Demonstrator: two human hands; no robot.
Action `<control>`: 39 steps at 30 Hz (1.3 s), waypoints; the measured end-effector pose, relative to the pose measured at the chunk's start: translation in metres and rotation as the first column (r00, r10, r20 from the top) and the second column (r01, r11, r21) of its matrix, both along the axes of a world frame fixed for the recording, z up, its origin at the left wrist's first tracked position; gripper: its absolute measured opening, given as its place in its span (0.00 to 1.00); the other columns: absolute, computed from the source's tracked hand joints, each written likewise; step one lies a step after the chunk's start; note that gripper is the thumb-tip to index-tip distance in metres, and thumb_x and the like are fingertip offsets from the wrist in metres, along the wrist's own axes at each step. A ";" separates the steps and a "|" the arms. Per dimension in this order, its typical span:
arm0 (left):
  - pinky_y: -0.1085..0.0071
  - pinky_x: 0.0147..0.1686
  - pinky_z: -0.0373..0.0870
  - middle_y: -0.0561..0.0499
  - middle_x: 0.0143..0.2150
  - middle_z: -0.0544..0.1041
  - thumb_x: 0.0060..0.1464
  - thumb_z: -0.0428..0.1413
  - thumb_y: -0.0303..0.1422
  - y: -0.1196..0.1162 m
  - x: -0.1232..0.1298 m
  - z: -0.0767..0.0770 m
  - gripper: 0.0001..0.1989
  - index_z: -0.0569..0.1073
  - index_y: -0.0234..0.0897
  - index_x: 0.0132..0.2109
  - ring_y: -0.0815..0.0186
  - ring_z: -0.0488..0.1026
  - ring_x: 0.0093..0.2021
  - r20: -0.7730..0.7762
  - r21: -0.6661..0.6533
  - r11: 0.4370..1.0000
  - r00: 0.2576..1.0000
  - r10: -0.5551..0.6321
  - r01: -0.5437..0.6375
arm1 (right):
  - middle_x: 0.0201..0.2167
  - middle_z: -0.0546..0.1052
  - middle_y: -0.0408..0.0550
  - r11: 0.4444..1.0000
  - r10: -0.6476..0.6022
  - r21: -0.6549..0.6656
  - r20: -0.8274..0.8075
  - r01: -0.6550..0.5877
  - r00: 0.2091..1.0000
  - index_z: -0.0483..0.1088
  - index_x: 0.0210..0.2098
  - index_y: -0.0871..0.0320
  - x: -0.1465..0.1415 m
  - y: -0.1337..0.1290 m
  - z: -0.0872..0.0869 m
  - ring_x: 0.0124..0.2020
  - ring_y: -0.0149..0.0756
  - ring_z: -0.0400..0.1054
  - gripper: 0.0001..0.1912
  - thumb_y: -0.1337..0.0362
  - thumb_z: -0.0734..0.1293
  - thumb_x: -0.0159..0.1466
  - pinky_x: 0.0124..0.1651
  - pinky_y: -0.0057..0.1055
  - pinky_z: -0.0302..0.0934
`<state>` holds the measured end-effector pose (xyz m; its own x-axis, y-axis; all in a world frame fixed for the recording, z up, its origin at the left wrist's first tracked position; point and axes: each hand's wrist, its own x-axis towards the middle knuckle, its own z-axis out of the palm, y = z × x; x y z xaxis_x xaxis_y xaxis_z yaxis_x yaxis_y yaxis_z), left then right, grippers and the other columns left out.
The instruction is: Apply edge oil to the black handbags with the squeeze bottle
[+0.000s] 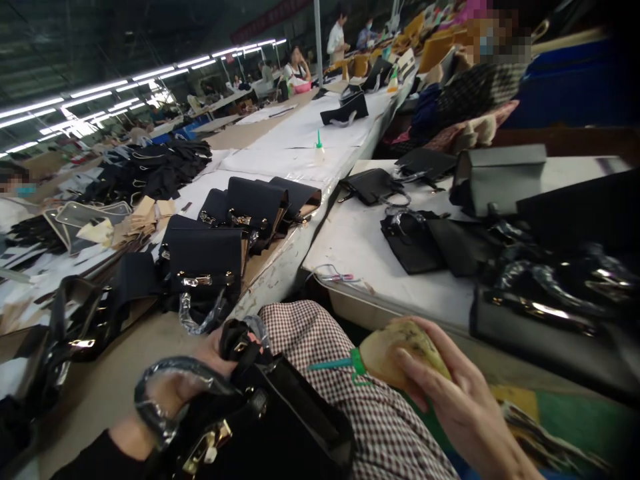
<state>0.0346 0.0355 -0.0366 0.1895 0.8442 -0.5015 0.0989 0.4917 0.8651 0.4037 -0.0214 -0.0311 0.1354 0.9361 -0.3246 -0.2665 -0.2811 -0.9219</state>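
Note:
A black handbag (pixel 295 420) with gold hardware and plastic-wrapped handles lies tilted over my lap. My left hand (pixel 213 353) reaches through one wrapped handle and is closed on the bag near its upper end; part of the hand is hidden behind the handle. In my right hand (pixel 445 393) is a yellowish squeeze bottle (pixel 400 350) with a green cap and a long thin nozzle. The nozzle points left, over the checked cloth (pixel 310 340) on my lap, apart from the bag.
Several black handbags (pixel 205 257) stand on the long bench to the left. More bags (pixel 415 243) lie on the white table (pixel 350 260) at right. Another squeeze bottle (pixel 319 150) stands farther along the bench. A co-worker (pixel 470 93) sits beyond the right table.

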 end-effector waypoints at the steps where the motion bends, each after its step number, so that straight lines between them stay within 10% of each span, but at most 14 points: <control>1: 0.68 0.39 0.72 0.56 0.31 0.81 0.43 0.66 0.23 0.003 0.006 -0.001 0.10 0.81 0.31 0.36 0.60 0.78 0.36 -0.034 0.044 0.997 0.997 -0.064 0.066 | 0.35 0.73 0.43 1.000 0.006 0.003 0.016 -0.006 1.000 0.70 0.54 0.51 0.006 0.001 -0.006 0.28 0.31 0.58 0.29 0.47 0.78 0.59 0.23 0.23 0.55; 11: 0.60 0.50 0.74 0.47 0.38 0.84 0.47 0.69 0.35 0.026 0.037 -0.011 0.19 0.81 0.33 0.46 0.52 0.79 0.45 -0.042 -0.020 0.986 0.985 -0.169 0.168 | 0.41 0.78 0.47 0.987 0.131 0.056 0.278 -0.153 0.952 0.69 0.53 0.53 0.020 0.022 -0.040 0.37 0.40 0.73 0.28 0.47 0.76 0.60 0.34 0.29 0.69; 24: 0.61 0.48 0.75 0.48 0.41 0.84 0.48 0.68 0.34 0.025 0.044 -0.003 0.20 0.79 0.35 0.49 0.54 0.80 0.45 -0.023 -0.061 0.986 0.987 -0.156 0.155 | 0.44 0.77 0.47 0.792 0.147 0.386 0.631 -0.473 0.762 0.66 0.55 0.53 -0.006 0.073 -0.038 0.39 0.39 0.74 0.23 0.50 0.73 0.67 0.43 0.32 0.71; 39: 0.65 0.43 0.74 0.48 0.44 0.84 0.51 0.67 0.31 0.022 0.038 -0.013 0.22 0.77 0.35 0.54 0.54 0.80 0.46 -0.027 -0.079 0.987 0.990 -0.141 0.138 | 0.45 0.77 0.46 0.739 0.364 0.167 0.716 -0.653 0.596 0.64 0.55 0.51 0.018 0.050 -0.031 0.41 0.40 0.73 0.21 0.53 0.72 0.68 0.42 0.36 0.68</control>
